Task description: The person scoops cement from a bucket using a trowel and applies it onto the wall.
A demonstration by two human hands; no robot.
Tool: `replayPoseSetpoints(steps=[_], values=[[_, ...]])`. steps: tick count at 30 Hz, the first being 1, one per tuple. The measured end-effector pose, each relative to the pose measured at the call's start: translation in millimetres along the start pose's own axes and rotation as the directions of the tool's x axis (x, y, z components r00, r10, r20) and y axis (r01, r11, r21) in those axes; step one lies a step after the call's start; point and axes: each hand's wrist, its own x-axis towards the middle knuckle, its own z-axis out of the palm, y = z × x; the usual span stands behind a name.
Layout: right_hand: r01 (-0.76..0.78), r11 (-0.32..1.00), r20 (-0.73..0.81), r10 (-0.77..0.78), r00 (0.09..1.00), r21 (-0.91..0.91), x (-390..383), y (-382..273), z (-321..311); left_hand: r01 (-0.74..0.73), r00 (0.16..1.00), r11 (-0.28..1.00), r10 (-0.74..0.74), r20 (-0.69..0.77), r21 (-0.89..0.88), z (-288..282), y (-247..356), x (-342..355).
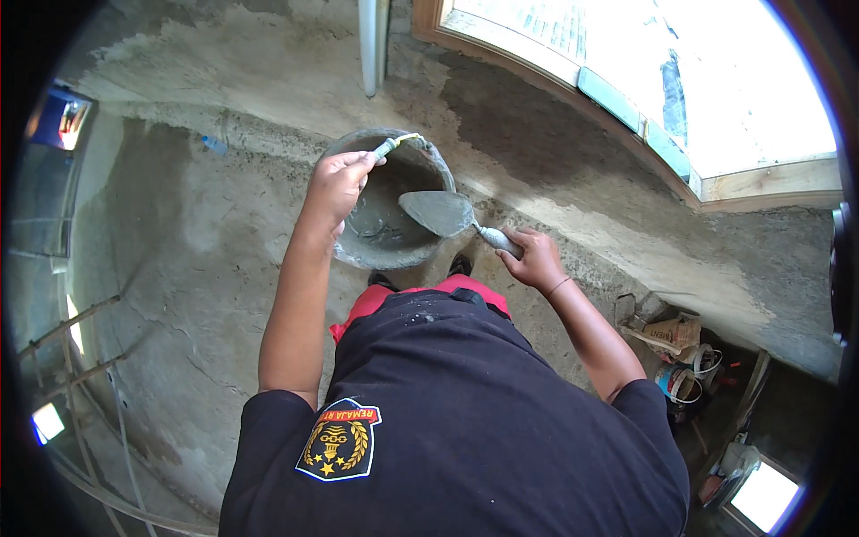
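Trowel (pixel 438 213) is being held over the tub (pixel 358 140), ahead of the feet (pixel 461 266); its handle is being wrapped by the right hand (pixel 537 259). The blade is being pointed left, above the grey mix (pixel 385 234); whether the mix is being touched can't be told. A slim tool (pixel 385 149) is being pinched by the left hand (pixel 342 186), thumb against fingers, near the tub's far rim; its exact kind isn't being shown.

Risks, as judged:
1) Grip is being set at the handle alone, so any load could be spilled if the wrist is rolled.
2) Both tools are being held over 1 tub; they could be knocked together if crossed.
3) The rim could be caught by the trowel's neck on a low pull back, and the trousers (pixel 358 309) splashed.
4) The tub could be kicked, the feet being placed close to its near rim.

Around: reach beyond the tub is being limited by the wall (pixel 519 116) and white pipe (pixel 369 45). Upper right is being taken up by the window frame (pixel 546 63). The sack (pixel 676 331) and buckets (pixel 667 383) are being stored off right, well apart from the hands. Poles (pixel 76 319) are being seen far left.
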Motion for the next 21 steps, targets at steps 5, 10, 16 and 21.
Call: replayPoseSetpoints(steps=[5, 10, 16, 21], values=[[0.012, 0.998, -0.006, -0.012, 1.000, 0.070, -14.1, 11.7, -3.4, 0.001, 1.000, 1.000, -0.001, 0.006, -0.005, 10.6, -4.9, -1.9], [-0.041, 0.998, 0.001, 0.041, 0.999, 0.057, -28.1, 31.8, 2.6, 0.048, 0.998, 0.999, -0.048, -0.031, -0.006, 28.7, -4.5, 3.6], [-0.080, 0.992, 0.043, 0.076, 0.996, 0.096, -41.7, 47.4, -1.5, 0.062, 0.997, 0.998, -0.062, -0.041, -0.005, 49.0, -6.8, 3.6], [-0.045, 0.989, -0.003, 0.046, 0.999, 0.144, -52.6, 69.9, 6.9, 0.068, 0.996, 0.997, -0.069, -0.047, -0.028, 59.3, -12.3, 1.7]])
